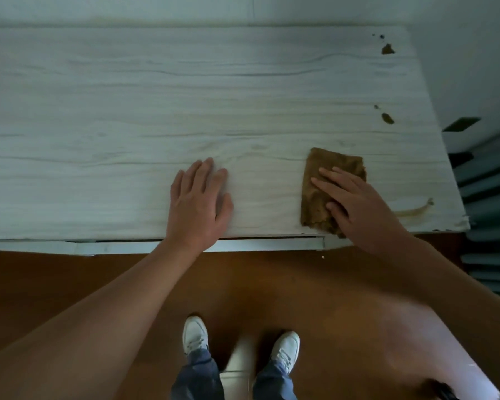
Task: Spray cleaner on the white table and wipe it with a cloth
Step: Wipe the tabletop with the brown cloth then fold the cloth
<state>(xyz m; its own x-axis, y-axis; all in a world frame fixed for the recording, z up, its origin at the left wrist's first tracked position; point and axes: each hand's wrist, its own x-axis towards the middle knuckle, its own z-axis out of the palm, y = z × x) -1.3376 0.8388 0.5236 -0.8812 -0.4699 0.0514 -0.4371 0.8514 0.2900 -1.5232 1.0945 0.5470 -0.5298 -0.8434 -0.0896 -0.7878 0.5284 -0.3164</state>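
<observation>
The white wood-grain table [127, 111] fills the upper half of the view. A folded brown cloth [324, 180] lies flat near the table's front right corner. My right hand [358, 203] presses on the cloth with straight fingers, covering its right and lower part. My left hand [198, 200] rests flat on the bare tabletop near the front edge, well left of the cloth. Brown stains mark the table at the far right [387, 49], at mid right [387, 118], and as a smear by the front right corner [414, 210]. No spray bottle is in view.
A white wall [243, 7] runs behind the table. Slatted grey steps or a radiator [491, 215] sit to the right of the table's edge. Below is a brown floor [70, 284] with my white shoes [195, 333] and a pale blurred object [238, 362] between them.
</observation>
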